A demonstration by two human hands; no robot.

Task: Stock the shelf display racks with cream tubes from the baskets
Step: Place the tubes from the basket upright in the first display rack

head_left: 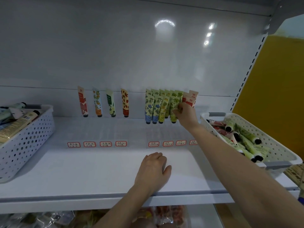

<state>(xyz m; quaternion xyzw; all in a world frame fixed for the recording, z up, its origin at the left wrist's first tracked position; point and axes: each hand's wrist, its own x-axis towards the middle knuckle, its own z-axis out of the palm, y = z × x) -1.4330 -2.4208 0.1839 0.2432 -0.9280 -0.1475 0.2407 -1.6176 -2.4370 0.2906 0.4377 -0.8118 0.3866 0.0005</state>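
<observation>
Left basket [24,139] sits at the shelf's left end with mixed tubes piled in it. Next is the left rack: four single tubes [97,102] stand cap-down, one per lane. My left hand [153,170] rests on the bare shelf [98,170] front-middle, fingers loosely bent, holding nothing. The right rack [158,106] is packed: blue-flower, yellow, green, then red-white rows. My right hand [185,116] pinches a green tube [174,107] at the front of the green lane, touching its neighbours. Right basket [279,152] is just beside my forearm, with more green and red tubes lying loose in it.

For this step I'd keep the tube cap-down, print facing out, and slide it straight back in its own lane, checked against the label [181,143]. The rows look tight, so I'd go gently or neighbours may tip; my free left hand could steady them.

The shelf is white, smooth and glossy. The back panel [115,46] shows lamp glare. Packets [164,214] lie on the shelf below. A yellow wall [279,79] stands right of the slotted upright.
</observation>
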